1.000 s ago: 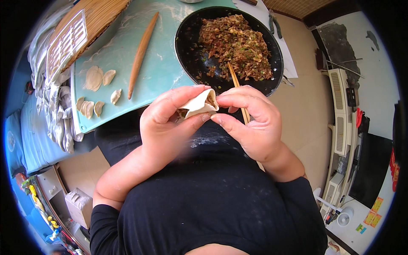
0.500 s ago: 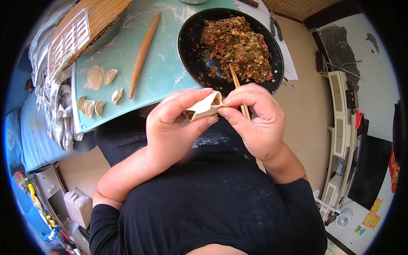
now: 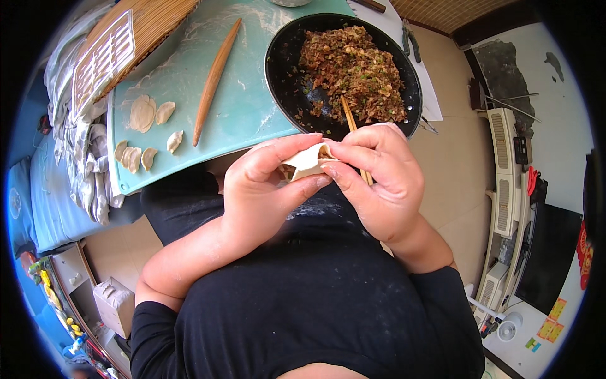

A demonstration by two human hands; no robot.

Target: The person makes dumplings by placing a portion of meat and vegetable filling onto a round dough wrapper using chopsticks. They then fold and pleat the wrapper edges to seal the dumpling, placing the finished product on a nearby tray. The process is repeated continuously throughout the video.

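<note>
A partly folded dumpling (image 3: 307, 163), white dough around brown filling, is held between both hands just above my lap. My left hand (image 3: 262, 183) grips its left side between thumb and fingers. My right hand (image 3: 382, 174) pinches its right end, where a little filling shows in the gap of the dough. Beyond my right hand stands a black pan (image 3: 278, 82) with chopped brown filling (image 3: 353, 69) flecked with green. A pair of chopsticks (image 3: 348, 114) leans in the pan, their lower ends passing behind my right hand.
On the green mat (image 3: 170, 88) lie a wooden rolling pin (image 3: 216, 82), a stack of round wrappers (image 3: 142, 114) and several small dough pieces (image 3: 131, 158). A woven tray (image 3: 142, 38) and a crumpled cloth (image 3: 95, 170) are at the left. Pliers (image 3: 410, 43) lie beyond the pan.
Both hands have come closer together around the dumpling, and my left hand has shifted slightly right. The right fingers and thumb now cover more of the dumpling's right end.
</note>
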